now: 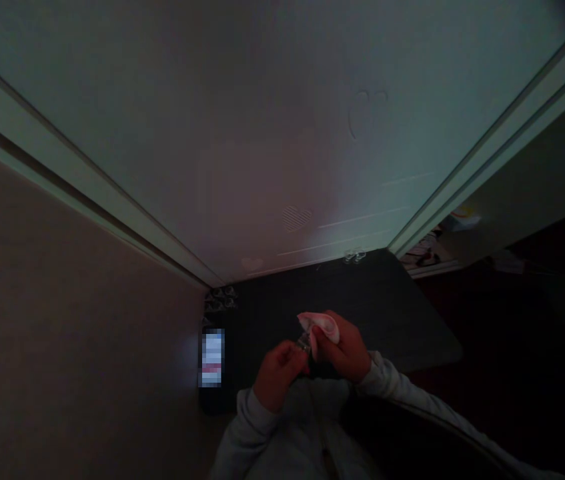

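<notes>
My two hands meet over the near edge of a dark table (392, 313). My right hand (346, 350) is closed around a small pink-and-white cloth or wrapper (319, 325). My left hand (278, 373) is closed in a pinch on a small shiny object (304, 344) held against that pink thing; the dim light hides what it is. Both arms wear light grey sleeves.
A lit phone screen (211, 358) lies on the table's left side. Small clear objects (221, 298) sit at the back left corner, another clear one (355, 255) at the back edge. A pale wall or door (282, 133) rises behind; papers (425, 253) lie to the right.
</notes>
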The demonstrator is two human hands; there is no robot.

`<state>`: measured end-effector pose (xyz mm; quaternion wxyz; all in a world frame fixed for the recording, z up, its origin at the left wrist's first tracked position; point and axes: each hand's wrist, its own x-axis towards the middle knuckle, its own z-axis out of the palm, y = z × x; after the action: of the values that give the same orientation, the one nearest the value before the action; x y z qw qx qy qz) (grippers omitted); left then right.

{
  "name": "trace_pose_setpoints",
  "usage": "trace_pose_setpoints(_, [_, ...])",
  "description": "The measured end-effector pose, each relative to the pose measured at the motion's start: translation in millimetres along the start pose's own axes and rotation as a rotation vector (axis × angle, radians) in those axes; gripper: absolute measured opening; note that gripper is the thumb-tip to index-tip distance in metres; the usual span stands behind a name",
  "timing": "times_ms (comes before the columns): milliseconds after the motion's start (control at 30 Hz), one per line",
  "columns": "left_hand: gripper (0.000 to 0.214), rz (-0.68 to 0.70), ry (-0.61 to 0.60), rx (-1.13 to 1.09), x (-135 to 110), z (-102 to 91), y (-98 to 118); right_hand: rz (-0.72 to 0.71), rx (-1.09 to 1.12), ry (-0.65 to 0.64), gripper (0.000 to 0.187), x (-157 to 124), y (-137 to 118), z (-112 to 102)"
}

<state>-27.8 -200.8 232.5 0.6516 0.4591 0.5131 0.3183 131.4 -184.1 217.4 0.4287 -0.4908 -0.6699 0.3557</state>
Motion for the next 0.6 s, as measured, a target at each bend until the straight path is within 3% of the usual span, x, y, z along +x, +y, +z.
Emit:
trace_pose_setpoints(133, [0.030, 0.023, 0.075, 0.081, -1, 0.3, 0, 0.069, 0.001, 0.026, 0.029, 0, 2, 1])
trace_pose_setpoints(367, [0.015, 0.189, 0.301, 0.272, -1, -0.8, 2, 0.177, 0.050, 0.087, 0.019, -1, 6, 5])
trace_pose_setpoints(600, [0.024, 0.384, 0.391, 0.449, 1, -5.7, -2, 0.301, 0.170, 0.122, 0.021, -3, 9, 11])
